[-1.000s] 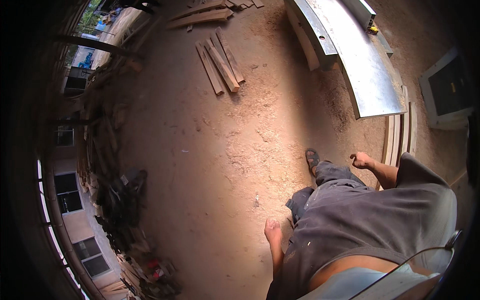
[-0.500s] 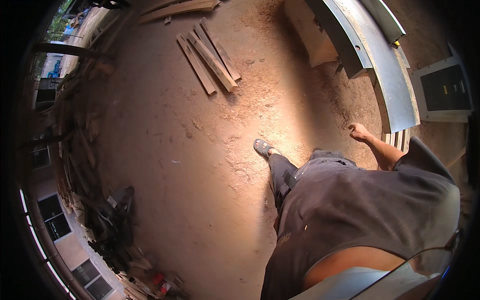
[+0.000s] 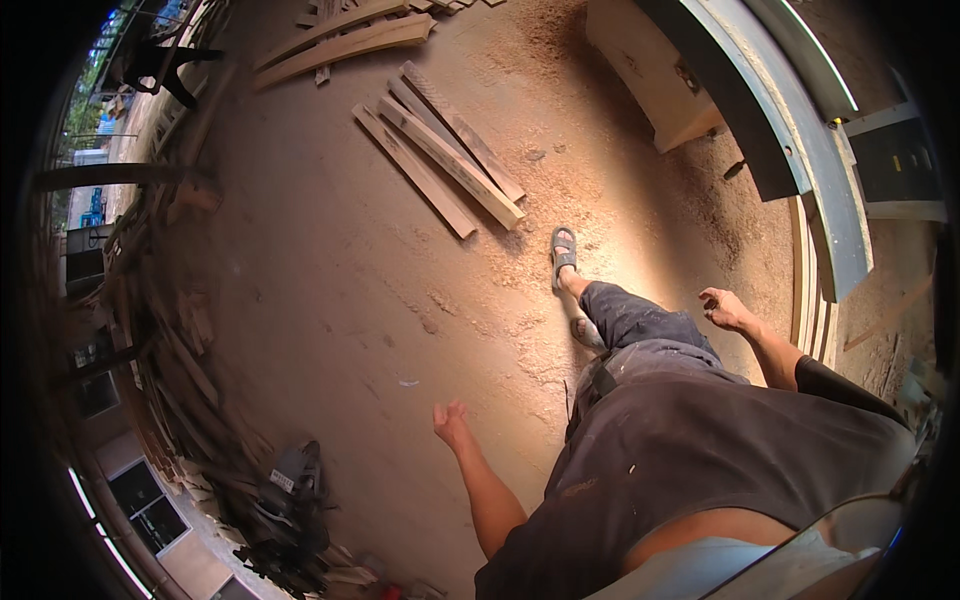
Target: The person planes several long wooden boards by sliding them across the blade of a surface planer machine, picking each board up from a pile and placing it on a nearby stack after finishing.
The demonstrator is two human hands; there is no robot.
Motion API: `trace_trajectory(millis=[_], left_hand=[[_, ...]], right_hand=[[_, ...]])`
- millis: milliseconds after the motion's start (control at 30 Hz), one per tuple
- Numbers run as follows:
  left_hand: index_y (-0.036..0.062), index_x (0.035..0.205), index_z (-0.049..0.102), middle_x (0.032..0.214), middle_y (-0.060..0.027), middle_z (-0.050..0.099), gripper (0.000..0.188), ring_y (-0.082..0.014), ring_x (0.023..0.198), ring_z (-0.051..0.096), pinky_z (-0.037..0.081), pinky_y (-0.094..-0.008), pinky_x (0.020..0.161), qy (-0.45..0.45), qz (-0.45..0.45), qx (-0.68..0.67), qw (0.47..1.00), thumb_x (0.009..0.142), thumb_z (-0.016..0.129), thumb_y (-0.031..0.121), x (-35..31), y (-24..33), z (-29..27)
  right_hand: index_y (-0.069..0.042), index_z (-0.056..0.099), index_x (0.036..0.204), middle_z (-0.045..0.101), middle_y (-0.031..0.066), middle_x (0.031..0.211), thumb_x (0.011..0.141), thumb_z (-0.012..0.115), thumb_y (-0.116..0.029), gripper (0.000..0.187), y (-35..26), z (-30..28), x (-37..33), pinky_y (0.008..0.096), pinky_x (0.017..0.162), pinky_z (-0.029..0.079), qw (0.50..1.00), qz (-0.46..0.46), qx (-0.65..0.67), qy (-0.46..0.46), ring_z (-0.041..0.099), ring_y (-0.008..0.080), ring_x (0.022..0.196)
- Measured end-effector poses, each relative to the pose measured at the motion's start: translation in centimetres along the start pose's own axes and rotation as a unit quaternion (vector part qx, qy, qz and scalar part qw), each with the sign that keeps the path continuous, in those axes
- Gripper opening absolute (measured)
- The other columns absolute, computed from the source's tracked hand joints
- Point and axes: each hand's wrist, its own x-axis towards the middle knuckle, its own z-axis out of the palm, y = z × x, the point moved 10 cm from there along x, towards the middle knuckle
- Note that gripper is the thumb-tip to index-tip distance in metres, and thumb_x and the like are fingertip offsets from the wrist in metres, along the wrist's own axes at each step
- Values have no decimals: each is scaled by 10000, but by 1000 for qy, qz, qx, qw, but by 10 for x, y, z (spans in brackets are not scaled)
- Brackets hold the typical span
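Head view: right hand (image 3: 727, 309) loosely spread, near metal table (image 3: 836, 235) at right; left hand (image 3: 452, 424) over floor (image 3: 320, 300) at left, can't tell grip; planks (image 3: 450, 161) lie farther off.

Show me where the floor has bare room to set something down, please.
Widest: the floor between the timber heap at left, the loose planks and your left hand, with a small pale scrap on it. Narrower: the strip of wood shavings between those planks and the metal machine bed. Crowded: the heap itself, and the far floor under overlapping boards.
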Motion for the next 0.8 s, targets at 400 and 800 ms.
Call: trace_trajectory(millis=[400, 800], left_hand=[[-59, 1427, 456, 1364, -229, 564, 632, -329, 1206, 576, 457, -393, 1021, -146, 97, 399, 900, 887, 690, 171, 83, 59, 173], [-37, 1438, 404, 1493, -255, 387, 742, -465, 1304, 430, 359, -512, 1102, -253, 112, 609, 744, 868, 702, 334, 317, 60, 228]], right_hand=[[6, 697, 1143, 698, 261, 1095, 697, 664, -199, 492, -189, 74, 332, 412, 925, 539, 995, 95, 5, 11, 670, 401, 1051], [40, 485, 1309, 617, 321, 1220, 731, 717, -341, 730, -439, 329, 622, 449, 971, 508, 994, 96, -8, -60, 616, 410, 1154]])
